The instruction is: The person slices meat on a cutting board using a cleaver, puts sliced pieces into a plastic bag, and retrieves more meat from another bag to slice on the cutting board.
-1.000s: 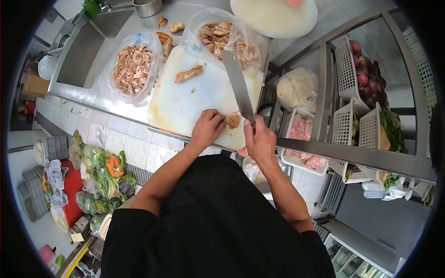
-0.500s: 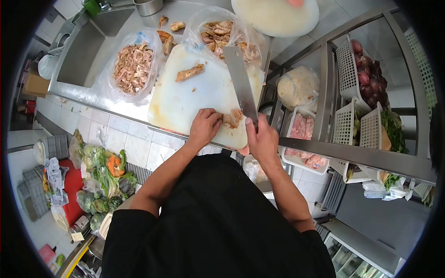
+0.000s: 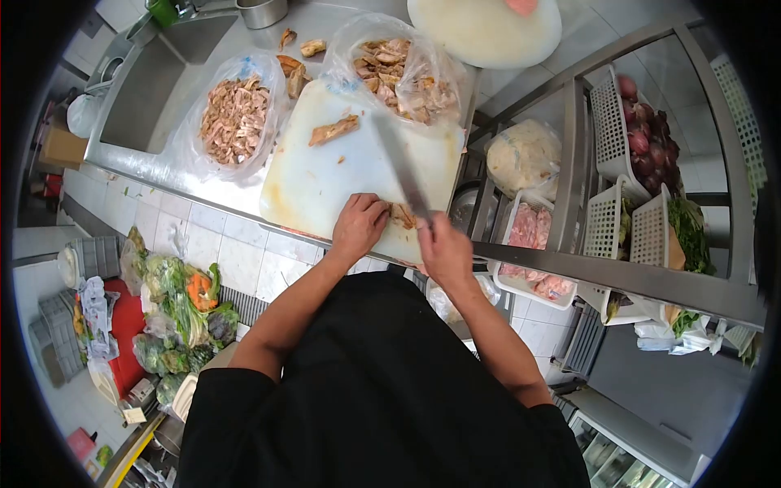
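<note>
On the near right part of the white cutting board (image 3: 301,183), my left hand (image 3: 360,228) presses its curled fingers on a piece of cooked meat (image 3: 402,216). My right hand (image 3: 446,254) grips a large knife (image 3: 399,163), whose blurred blade points away from me across the board, over or against the meat's right side. Farther back lies another strip of meat (image 3: 333,130) with small crumbs around it. A plastic bag of chopped meat (image 3: 236,118) is left of the board, and a bag of larger meat pieces (image 3: 382,65) is behind it.
A sink (image 3: 150,89) is at the left end of the steel counter. A round board (image 3: 488,32) is at the back. On the right, a metal rack (image 3: 586,259) holds baskets of onions (image 3: 651,138), greens and a tray of raw meat (image 3: 533,224). Vegetables (image 3: 183,301) stand low at left.
My right hand and the knife have shifted left, bringing the blade to the meat. The blade is now smeared by motion. My left hand stays almost in place.
</note>
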`<move>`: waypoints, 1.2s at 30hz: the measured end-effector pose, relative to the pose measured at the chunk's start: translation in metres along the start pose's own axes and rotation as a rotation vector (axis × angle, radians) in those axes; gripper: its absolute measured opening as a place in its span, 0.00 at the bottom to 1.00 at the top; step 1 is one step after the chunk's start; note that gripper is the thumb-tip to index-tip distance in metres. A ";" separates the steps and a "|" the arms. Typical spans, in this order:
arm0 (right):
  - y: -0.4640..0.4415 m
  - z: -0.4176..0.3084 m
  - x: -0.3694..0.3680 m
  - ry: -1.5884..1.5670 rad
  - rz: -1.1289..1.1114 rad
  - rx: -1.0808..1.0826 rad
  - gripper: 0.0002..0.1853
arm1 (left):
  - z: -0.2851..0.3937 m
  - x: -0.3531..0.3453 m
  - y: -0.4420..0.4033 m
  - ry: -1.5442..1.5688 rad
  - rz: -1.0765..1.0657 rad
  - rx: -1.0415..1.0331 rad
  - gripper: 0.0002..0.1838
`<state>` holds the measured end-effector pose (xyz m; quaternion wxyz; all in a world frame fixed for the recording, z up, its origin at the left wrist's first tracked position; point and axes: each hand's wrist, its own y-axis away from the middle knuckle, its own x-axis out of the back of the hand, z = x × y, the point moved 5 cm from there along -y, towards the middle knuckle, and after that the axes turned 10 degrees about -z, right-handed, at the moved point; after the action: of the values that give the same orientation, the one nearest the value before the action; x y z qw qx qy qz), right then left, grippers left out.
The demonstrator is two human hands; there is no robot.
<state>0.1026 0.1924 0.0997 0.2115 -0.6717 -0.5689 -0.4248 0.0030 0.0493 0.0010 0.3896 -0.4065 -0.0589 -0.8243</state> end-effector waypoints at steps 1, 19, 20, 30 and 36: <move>-0.007 0.009 -0.018 0.157 -0.178 0.004 0.14 | 0.000 -0.001 0.001 0.001 0.001 -0.003 0.11; -0.013 0.006 -0.009 0.206 -0.189 -0.031 0.13 | 0.000 0.001 0.001 0.003 0.004 -0.026 0.10; -0.011 -0.003 0.004 0.106 -0.098 -0.012 0.14 | 0.000 0.002 0.001 0.021 0.007 -0.008 0.10; -0.018 0.016 -0.030 0.210 -0.210 0.022 0.13 | -0.008 -0.001 0.004 -0.002 0.016 -0.010 0.09; -0.010 -0.031 0.018 0.014 0.003 0.028 0.14 | -0.006 0.000 0.004 -0.012 0.043 -0.030 0.09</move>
<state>0.0826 0.1816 0.1296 0.2253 -0.6667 -0.5721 -0.4213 0.0025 0.0440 -0.0036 0.4009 -0.4183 -0.0401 -0.8141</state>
